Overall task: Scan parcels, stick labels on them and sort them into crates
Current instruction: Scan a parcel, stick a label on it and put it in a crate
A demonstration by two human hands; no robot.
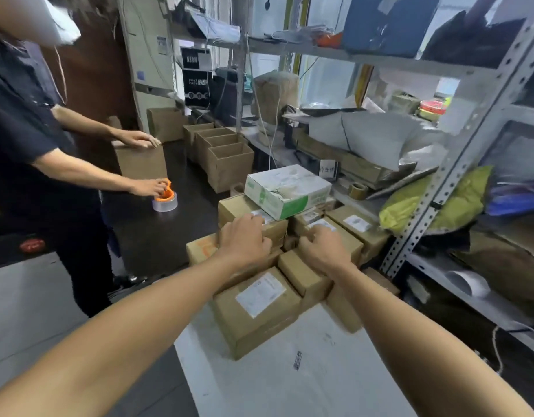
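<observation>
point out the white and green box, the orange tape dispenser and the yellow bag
white and green box [285, 188]: head view, on its top face
orange tape dispenser [165, 194]: head view, on its orange handle
yellow bag [458, 200]: head view, on its crumpled middle

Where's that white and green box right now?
The white and green box sits centre-frame atop the stacked brown parcels, just beyond both hands, beside the metal shelving.

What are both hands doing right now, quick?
Left hand: fingers curled on a brown parcel.
Right hand: curled over another labelled parcel; grip unclear.
</observation>
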